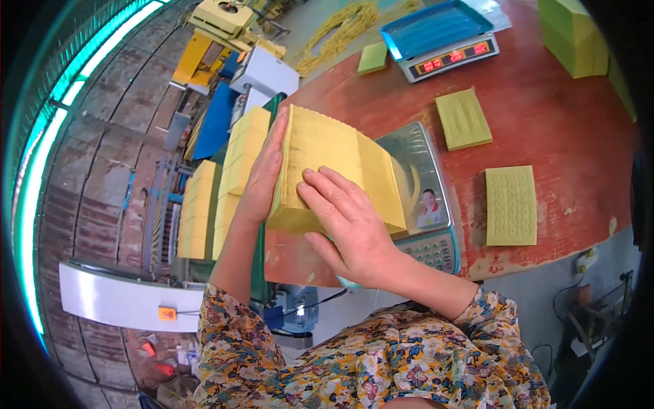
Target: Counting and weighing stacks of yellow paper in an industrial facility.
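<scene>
A thick stack of yellow paper sheets (334, 146) with rough edges sits between my hands, overlapping the left part of a scale (426, 204). Whether its underside rests on the scale is hidden. My left hand (264, 170) lies flat along the stack's left side, fingers straight and together. Across the top face spread the fingers of my right hand (351, 225), its thumb extended by the near edge. The scale has a metal pan, a picture of a person on it and a keypad (432, 253) at the near side.
On the red table (558, 129) lie two thin yellow-green paper stacks (463, 118) (511, 206) and a small green pad (372, 58). A second scale with a blue tray (436, 28) stands behind. Taller yellow blocks (575, 37) occupy the far right; yellow stacks (238, 163) and machinery are left.
</scene>
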{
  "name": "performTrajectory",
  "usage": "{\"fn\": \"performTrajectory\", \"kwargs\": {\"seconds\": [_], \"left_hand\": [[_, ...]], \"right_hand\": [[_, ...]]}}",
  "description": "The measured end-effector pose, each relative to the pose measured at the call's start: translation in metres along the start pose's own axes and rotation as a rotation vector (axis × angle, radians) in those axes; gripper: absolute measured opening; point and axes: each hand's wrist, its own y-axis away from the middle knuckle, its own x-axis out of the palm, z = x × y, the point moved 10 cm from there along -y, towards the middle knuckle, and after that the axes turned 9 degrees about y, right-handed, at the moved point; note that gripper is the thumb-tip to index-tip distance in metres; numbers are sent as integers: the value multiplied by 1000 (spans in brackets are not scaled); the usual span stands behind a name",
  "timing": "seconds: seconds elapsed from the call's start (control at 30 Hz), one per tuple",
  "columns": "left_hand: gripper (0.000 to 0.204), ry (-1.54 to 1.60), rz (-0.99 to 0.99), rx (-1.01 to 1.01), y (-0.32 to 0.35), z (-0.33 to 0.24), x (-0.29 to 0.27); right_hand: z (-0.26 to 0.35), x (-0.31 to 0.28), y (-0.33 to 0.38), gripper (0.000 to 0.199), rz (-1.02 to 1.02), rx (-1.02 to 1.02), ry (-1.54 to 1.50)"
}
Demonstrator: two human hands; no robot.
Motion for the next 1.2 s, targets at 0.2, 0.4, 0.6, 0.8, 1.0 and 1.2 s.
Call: {"fn": "performTrajectory", "kwargs": {"seconds": [0.2, 0.4, 0.6, 0.8, 1.0, 1.2], "left_hand": [[73, -53, -131, -64, -9, 3, 3], [74, -251, -2, -4, -8, 6, -13], [72, -89, -313, 269, -2, -44, -30], [62, 1340, 139, 290, 54, 95, -58], [51, 692, -386, -88, 59, 228, -4], [50, 868, -282, -190, 56, 244, 41]], "right_hand": [[-9, -8, -3, 60, 13, 11, -23], [-4, -16, 0, 58, 24, 1, -6], [-45, -30, 31, 48, 5, 199, -11], [-117, -37, 91, 36, -185, 670, -161], [-117, -14, 103, 34, -168, 725, 5], [-65, -20, 132, 31, -279, 660, 246]]}}
